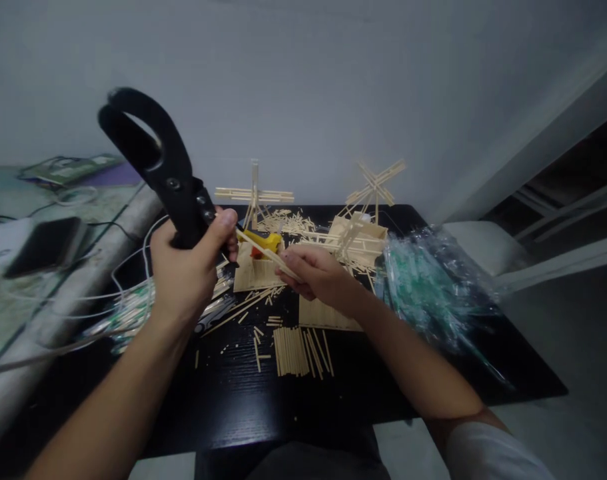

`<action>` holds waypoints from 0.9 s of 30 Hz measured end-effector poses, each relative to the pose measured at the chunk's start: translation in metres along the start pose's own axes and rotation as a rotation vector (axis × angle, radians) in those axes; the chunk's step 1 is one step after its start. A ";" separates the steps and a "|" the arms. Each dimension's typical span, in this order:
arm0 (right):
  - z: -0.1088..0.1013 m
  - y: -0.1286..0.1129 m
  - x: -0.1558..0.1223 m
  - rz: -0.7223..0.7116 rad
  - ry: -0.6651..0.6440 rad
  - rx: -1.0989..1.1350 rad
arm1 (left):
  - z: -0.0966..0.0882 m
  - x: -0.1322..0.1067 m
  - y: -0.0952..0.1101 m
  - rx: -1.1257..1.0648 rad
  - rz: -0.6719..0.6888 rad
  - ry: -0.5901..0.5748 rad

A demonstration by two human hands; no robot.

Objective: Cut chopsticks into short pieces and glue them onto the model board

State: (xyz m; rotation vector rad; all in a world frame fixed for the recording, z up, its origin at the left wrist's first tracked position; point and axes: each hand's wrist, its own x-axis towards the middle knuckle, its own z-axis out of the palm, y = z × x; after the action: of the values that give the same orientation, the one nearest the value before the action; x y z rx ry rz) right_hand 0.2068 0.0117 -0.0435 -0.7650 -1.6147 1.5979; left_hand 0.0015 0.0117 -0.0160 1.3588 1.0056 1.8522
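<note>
My left hand [190, 267] is closed round the lower part of a black hinged hand cutter [168, 160], whose looped end points up and left. A thin wooden stick [256, 241] runs from beside my left thumb to my right hand [318, 270]. The fingers of my right hand pinch that stick and what looks like another alongside it. Behind the sticks lies a yellow tool [266, 240] with an orange-red part, its kind unclear. Below my hands, a row of cut sticks [290, 351] lies side by side on the black table [223, 413].
Two stick-built windmill-like frames, a left one [254, 195] and a right one [376, 183], stand at the back by a pile of short offcuts [288, 221]. Clear plastic packets [433, 287] lie right. White cables [116, 273] and a dark phone-like slab [46, 247] are left.
</note>
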 end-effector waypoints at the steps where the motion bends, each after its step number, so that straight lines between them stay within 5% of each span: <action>1: -0.001 0.001 0.001 -0.006 0.018 -0.013 | -0.001 0.000 -0.001 -0.002 -0.018 -0.007; 5: -0.006 0.001 0.002 0.017 0.074 -0.023 | -0.013 0.012 0.003 0.037 -0.114 -0.062; 8: -0.014 -0.006 0.001 0.048 0.110 0.011 | -0.026 0.025 0.012 0.172 -0.066 -0.075; 13: -0.025 -0.017 -0.002 0.016 0.109 0.031 | -0.041 0.035 0.028 0.639 0.057 0.159; 16: -0.026 -0.017 -0.003 -0.023 0.118 0.014 | -0.043 0.032 0.035 0.960 0.054 -0.080; 19: -0.025 -0.017 -0.004 -0.032 0.122 0.005 | -0.043 0.029 0.041 1.051 0.040 -0.324; 24: -0.026 -0.017 -0.003 -0.011 0.113 0.010 | -0.042 0.028 0.043 1.011 0.060 -0.161; 27: -0.027 -0.016 -0.001 -0.016 0.109 0.032 | -0.039 0.028 0.040 1.041 -0.003 -0.245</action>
State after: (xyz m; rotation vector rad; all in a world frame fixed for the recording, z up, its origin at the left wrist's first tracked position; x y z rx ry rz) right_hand 0.2309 0.0248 -0.0288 -0.8061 -1.5104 1.5401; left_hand -0.0457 0.0059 0.0243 2.0579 1.9400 1.0732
